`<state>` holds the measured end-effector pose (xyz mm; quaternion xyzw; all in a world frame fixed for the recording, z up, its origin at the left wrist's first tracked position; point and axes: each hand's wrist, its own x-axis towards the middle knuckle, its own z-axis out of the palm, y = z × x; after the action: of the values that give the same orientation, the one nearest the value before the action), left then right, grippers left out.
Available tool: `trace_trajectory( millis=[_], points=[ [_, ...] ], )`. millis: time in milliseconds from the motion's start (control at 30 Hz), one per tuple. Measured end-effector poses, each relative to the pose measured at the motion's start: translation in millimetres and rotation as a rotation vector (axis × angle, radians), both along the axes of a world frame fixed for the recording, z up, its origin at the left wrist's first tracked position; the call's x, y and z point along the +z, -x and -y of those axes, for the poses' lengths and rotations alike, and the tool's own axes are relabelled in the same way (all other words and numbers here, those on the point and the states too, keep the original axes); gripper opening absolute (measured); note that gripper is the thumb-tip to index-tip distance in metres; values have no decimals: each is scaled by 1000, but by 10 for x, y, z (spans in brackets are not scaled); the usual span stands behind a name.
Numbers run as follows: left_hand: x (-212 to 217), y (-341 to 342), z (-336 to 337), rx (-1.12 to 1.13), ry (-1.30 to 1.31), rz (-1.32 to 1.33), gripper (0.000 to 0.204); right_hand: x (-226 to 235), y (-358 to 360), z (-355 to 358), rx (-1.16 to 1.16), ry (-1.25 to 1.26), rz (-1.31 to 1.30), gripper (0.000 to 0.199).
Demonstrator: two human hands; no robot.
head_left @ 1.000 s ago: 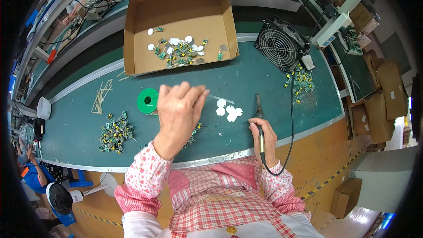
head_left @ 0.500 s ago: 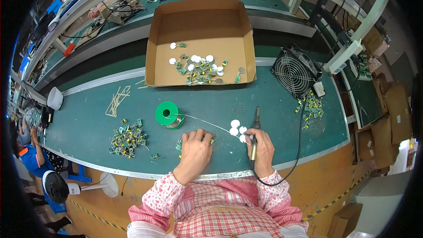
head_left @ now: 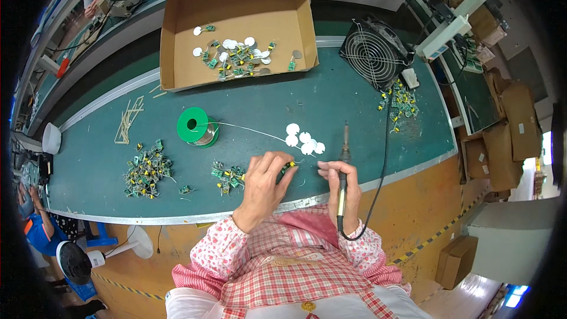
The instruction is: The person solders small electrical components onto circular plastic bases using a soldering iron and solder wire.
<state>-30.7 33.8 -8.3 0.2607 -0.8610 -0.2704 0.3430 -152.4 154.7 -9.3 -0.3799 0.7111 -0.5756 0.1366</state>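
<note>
A: How is our light?
B: We have it bright and even over the bench (head_left: 254, 103), seemingly from overhead, with a soft shadow under the box (head_left: 236, 3). The discs (head_left: 292, 129) look nearly washed out.
A: Do we get glare?
B: We see a pale sheen on the lower-right floor (head_left: 469, 286).
A: Sharpness?
B: We find the iron (head_left: 342, 192) fairly clear, the far left smeared, straight edges bowed, corners black.
</note>
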Motion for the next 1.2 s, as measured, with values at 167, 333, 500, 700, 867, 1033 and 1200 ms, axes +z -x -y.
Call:
trace_trajectory(
  millis=[167,333,500,700,867,1033,1200],
  points=[
    [80,44,-182,-175,-475,-2,28,-27,-45,5,39,88,306,22],
    [90,68,-196,-350,-1410,-243,20,-24,44,-51,55,140,406,22],
    [48,90,-164,-379,-1654,-258,19,97,40,-60,74,120,331,19],
    [104,97,-221,-267,-1647,-398,18,136,-16,-145,-21,29,19,26],
    [90,110,-348,-224,-1468,-414,17,175,-66,-176,61,-66,-92,26],
    [36,65,-391,-226,-1395,-276,20,241,-23,-174,35,-104,64,20],
    [50,-49,-303,-196,-1479,-300,14,170,111,-1,26,-113,-37,18]
  ],
)
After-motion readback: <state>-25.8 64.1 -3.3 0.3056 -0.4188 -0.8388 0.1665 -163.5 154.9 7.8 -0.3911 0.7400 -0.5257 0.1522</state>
